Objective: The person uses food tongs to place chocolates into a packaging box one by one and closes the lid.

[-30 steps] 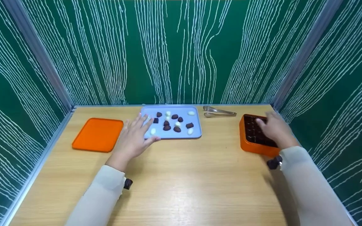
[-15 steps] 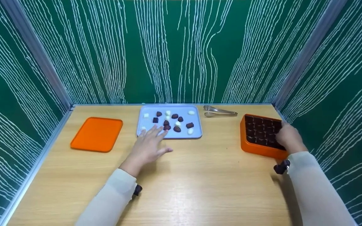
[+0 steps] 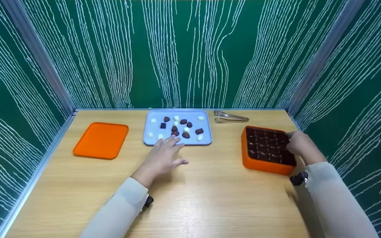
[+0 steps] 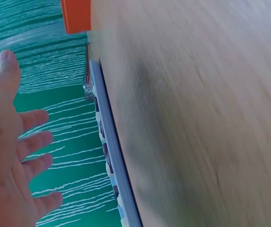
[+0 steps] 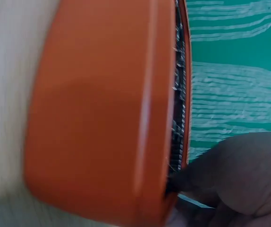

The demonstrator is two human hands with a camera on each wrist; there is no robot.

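Note:
At the right of the table, my right hand (image 3: 300, 144) grips the right rim of an orange box (image 3: 266, 166). Inside the box sits a dark brown tray (image 3: 266, 142) divided into small compartments. In the right wrist view, the thumb side of the hand (image 5: 239, 175) is at the rim of the box (image 5: 97, 109). My left hand (image 3: 162, 158) hovers with spread fingers in front of a pale blue tray (image 3: 149, 141). Dark chocolates (image 3: 186, 135) and white chocolates (image 3: 199, 137) lie scattered on that tray. In the left wrist view, the left palm (image 4: 3, 142) holds nothing.
An orange square lid (image 3: 101, 140) lies flat at the table's left. Metal tongs (image 3: 231, 117) rest between the blue tray and the box, near the back edge. Green walls (image 3: 190, 56) with white lines enclose the table on the back and sides.
My right hand has moved from over the box to its right rim, and the box has slid left and nearer. My left hand has shifted right and back off the blue tray.

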